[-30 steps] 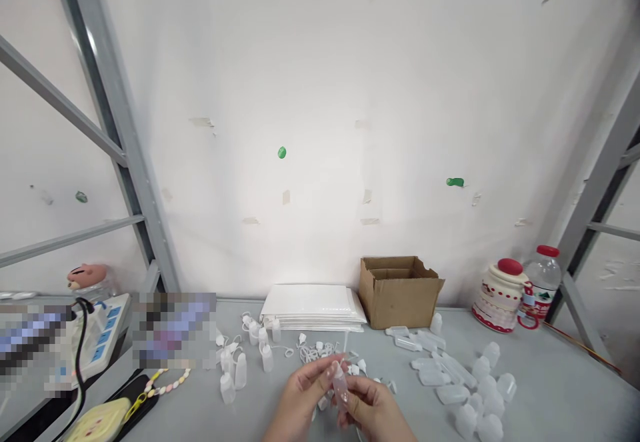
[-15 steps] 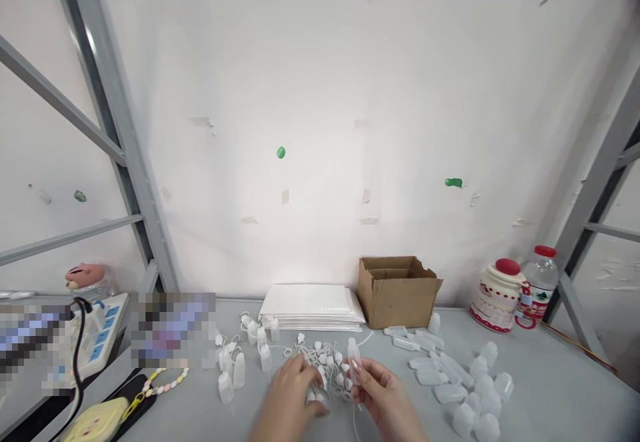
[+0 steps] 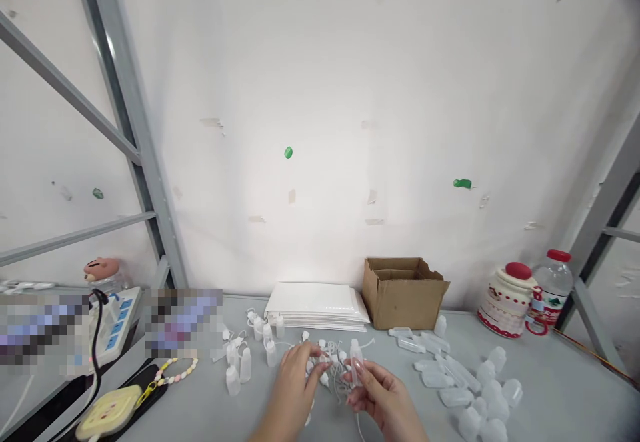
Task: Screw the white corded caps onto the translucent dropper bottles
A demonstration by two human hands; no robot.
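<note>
Between the thumb and fingers of my right hand point(image 3: 377, 392) stands a small translucent dropper bottle point(image 3: 356, 362), its nozzle pointing up. My left hand point(image 3: 295, 385) is just left of it, thumb and forefinger drawn together at what looks like a small white cap point(image 3: 334, 358); the fingertips partly hide it. Around and behind both hands lies a tangled pile of white cords point(image 3: 336, 389) with small white caps. One cord hangs below my right hand. Further left stand several capped bottles point(image 3: 233, 381) with cord loops.
Loose translucent bottles point(image 3: 455, 397) lie at the right. At the back are a stack of white sheets point(image 3: 316, 305) and an open cardboard box point(image 3: 405, 303). A white-and-red jar point(image 3: 506, 302) and a plastic bottle point(image 3: 553, 282) stand far right. A power strip point(image 3: 120, 322) and yellow case point(image 3: 111, 412) are left.
My left hand has lifted slightly from the cap pile, and its thumb and forefinger have come together near the bottle. My right hand still holds the bottle upright. The view has shifted slightly left.
</note>
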